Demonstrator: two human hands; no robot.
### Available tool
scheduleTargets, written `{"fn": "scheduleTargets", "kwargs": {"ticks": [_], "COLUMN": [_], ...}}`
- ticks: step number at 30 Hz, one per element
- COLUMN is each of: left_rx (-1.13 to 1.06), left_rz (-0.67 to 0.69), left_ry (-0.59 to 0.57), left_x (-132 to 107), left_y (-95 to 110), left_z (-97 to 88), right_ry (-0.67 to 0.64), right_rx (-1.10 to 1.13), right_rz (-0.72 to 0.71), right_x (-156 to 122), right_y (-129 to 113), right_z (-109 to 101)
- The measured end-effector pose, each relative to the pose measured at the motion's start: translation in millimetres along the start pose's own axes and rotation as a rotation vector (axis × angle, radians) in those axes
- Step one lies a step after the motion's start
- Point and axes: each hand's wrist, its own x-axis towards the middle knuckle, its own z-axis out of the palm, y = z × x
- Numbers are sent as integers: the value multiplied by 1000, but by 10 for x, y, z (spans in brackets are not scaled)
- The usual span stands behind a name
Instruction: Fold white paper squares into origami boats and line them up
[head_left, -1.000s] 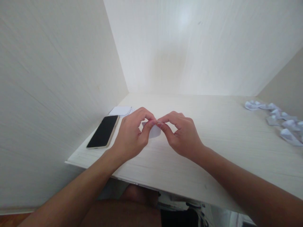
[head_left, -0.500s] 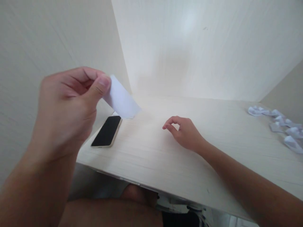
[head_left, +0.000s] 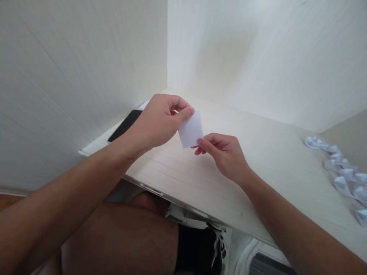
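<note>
A small white piece of paper [head_left: 190,130] is held above the desk between my two hands. My left hand [head_left: 169,120] pinches its upper corner between thumb and fingers. The lower right corner sits between the thumb and fingers of my right hand [head_left: 225,152]. The paper looks flat and slightly tilted. Behind my left wrist lies a black-screened phone [head_left: 124,125], partly covered by the forearm. White paper [head_left: 143,104] shows just beyond the phone, mostly hidden.
Several folded or crumpled white paper pieces [head_left: 344,168] lie along the right side of the pale desk [head_left: 183,179]. Walls rise at the left and back. My leg [head_left: 123,236] is below the desk's front edge.
My left hand has brought the paper right and down, away from the camera. My right hand, holding nothing before, now grips the paper's lower corner. The view has shifted.
</note>
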Motion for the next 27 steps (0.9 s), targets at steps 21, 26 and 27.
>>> {"fn": "scheduleTargets", "kwargs": {"ticks": [21,26,27], "left_rx": [-637,-678,-678], "left_rz": [-369,-349,-335], "left_ry": [-194,-203,-204], "left_x": [-130,-165,-171], "left_y": [-516,-585,-589], "left_z": [196,232,238], "right_ry": [-17,13,21], "right_rx": [-536,-530,-523], "right_rz": [-398,-410,-411], "right_x": [34,46,49], "right_y": [144,168,168], "right_z": [-135,-132,-129]}}
